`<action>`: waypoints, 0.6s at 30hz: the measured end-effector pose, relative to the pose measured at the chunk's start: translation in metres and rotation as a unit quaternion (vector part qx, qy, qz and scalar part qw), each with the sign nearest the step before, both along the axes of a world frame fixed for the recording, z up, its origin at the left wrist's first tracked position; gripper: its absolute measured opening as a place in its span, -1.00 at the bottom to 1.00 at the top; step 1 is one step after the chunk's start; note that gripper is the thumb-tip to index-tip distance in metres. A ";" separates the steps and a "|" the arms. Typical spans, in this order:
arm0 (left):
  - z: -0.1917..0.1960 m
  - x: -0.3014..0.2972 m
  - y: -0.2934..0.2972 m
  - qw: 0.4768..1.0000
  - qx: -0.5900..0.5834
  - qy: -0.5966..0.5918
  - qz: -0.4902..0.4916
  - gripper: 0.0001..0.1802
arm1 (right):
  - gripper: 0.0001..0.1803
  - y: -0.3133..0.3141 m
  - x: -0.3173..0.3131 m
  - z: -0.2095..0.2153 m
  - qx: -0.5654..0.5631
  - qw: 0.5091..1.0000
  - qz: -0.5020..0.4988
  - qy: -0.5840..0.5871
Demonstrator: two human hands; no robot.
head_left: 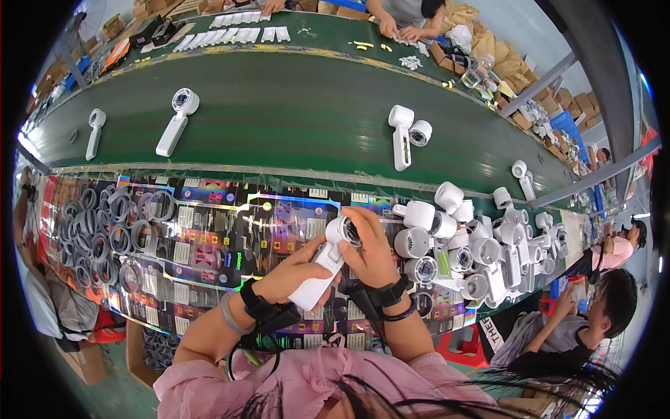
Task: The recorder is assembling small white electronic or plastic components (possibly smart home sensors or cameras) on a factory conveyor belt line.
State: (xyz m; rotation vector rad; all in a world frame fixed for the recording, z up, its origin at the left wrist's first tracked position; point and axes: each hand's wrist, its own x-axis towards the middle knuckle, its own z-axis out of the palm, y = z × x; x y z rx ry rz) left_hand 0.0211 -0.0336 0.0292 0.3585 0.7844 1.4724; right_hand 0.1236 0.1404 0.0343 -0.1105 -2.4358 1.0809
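Note:
In front of my chest I hold a white handheld fan [311, 288], its round head pointing up and away and its handle slanting down to the left. My left hand [292, 271] is wrapped round the handle, the thumb lying along it. The fingers of my right hand [372, 253] close round the fan's round head, whose inside looks dark. To the left lies a heap of grey rings [120, 239]. On the right, near my right hand, is a pile of white fan parts [486, 251], several with their round heads uncovered.
Beyond the bench, which is covered with printed sheets [230, 272], runs a green conveyor belt [293, 112]. A fan [173, 133], another fan [95, 133] and a fan with a loose round part [402, 143] lie on it. A person [579, 321] sits at the right; others work across the belt.

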 end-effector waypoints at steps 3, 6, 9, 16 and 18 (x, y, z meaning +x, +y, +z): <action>0.001 -0.003 0.000 0.999 -0.020 -0.048 0.005 -0.18 | -0.40 0.003 0.000 -0.003 -0.023 0.999 0.017 -0.021; -0.001 -0.002 0.002 0.999 -0.011 -0.031 0.009 -0.16 | -0.34 0.008 -0.002 0.000 -0.099 0.993 0.063 -0.030; -0.006 0.000 0.001 0.999 -0.034 -0.016 0.016 -0.21 | -0.32 0.009 -0.001 0.003 -0.111 0.991 0.074 0.004; 0.001 0.000 0.000 0.997 -0.050 0.057 0.016 -0.13 | -0.36 0.009 0.002 0.009 -0.046 0.998 0.043 0.007; -0.005 -0.001 0.001 0.995 -0.048 0.085 0.016 -0.13 | -0.36 0.008 0.001 0.008 -0.040 0.999 0.037 0.001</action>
